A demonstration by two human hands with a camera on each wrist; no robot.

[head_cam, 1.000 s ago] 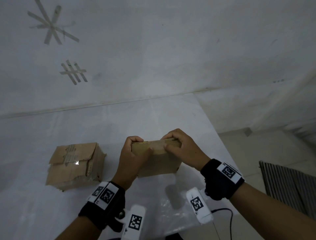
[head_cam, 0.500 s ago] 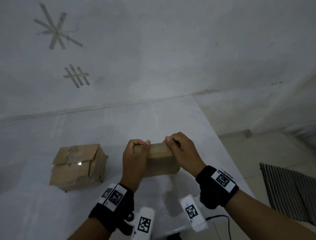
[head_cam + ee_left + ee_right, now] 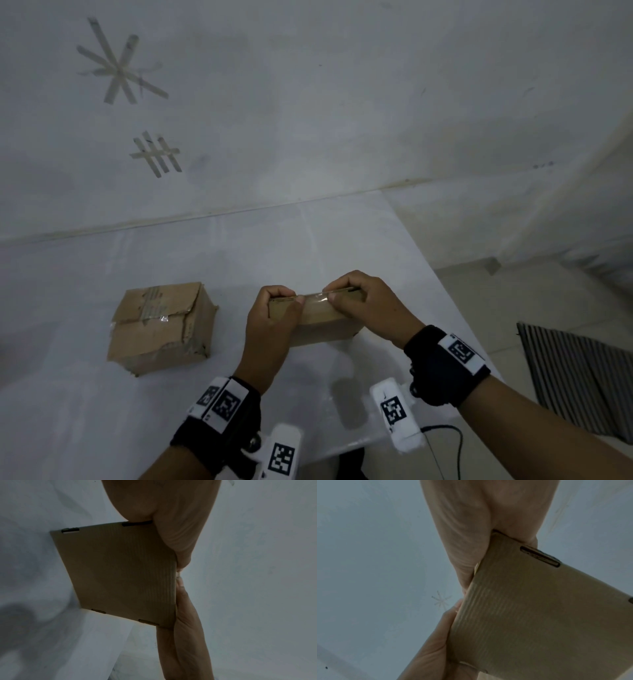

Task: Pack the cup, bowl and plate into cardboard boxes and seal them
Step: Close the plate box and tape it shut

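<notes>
A small flat cardboard box (image 3: 322, 323) stands on its edge on the white table (image 3: 308, 240), right of centre. My left hand (image 3: 274, 308) grips its top left corner, fingers curled over the rim. My right hand (image 3: 359, 298) pinches the top edge on the right, where clear tape (image 3: 313, 296) lies along the seam. Both wrist views show the box's brown ribbed face (image 3: 123, 572) (image 3: 530, 615) with slots along the edges. No cup, bowl or plate is in view.
A second, worn cardboard box (image 3: 161, 325), closed and taped on top, sits on the table to the left. The table's right edge drops to a tiled floor with a striped mat (image 3: 575, 377). A white wall with tape marks (image 3: 120, 65) rises behind.
The box has been tipped more upright, so only its top edge and near face show. Both hands stayed on its top edge and shifted slightly.
</notes>
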